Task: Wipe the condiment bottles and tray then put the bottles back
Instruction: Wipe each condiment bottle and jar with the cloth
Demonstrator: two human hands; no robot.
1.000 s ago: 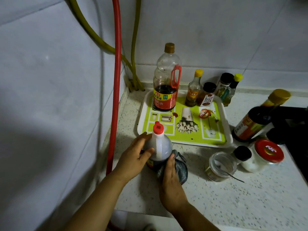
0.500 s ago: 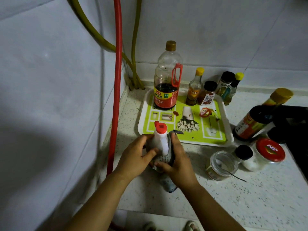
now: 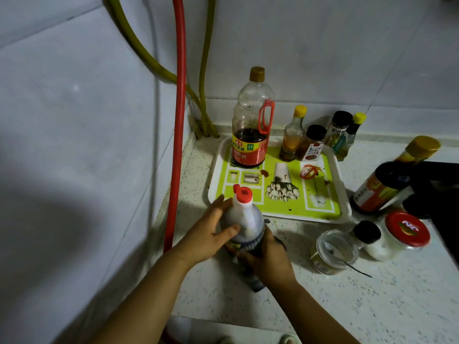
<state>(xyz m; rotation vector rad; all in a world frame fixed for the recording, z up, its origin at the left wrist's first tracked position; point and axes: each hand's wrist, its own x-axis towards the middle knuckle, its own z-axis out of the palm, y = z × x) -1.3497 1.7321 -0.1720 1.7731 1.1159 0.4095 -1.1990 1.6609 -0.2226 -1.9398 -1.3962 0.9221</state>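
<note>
The right hand (image 3: 269, 259) has slid down, pressing the cloth (image 3: 257, 281) low. The left hand (image 3: 208, 234) wraps its fingers round the red-capped bottle (image 3: 244, 219), holding it steady for wiping.

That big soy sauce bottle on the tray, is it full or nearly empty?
Mostly empty. In the big soy sauce bottle, dark liquid reaches only just above the red label; the clear plastic above shows nothing inside. Its cap is on.

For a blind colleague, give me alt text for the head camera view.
Two hands wipe a red-capped bottle on a speckled counter: the left hand grips it, the right hand presses a cloth low on it. Behind, a stained green tray holds more bottles.
</note>
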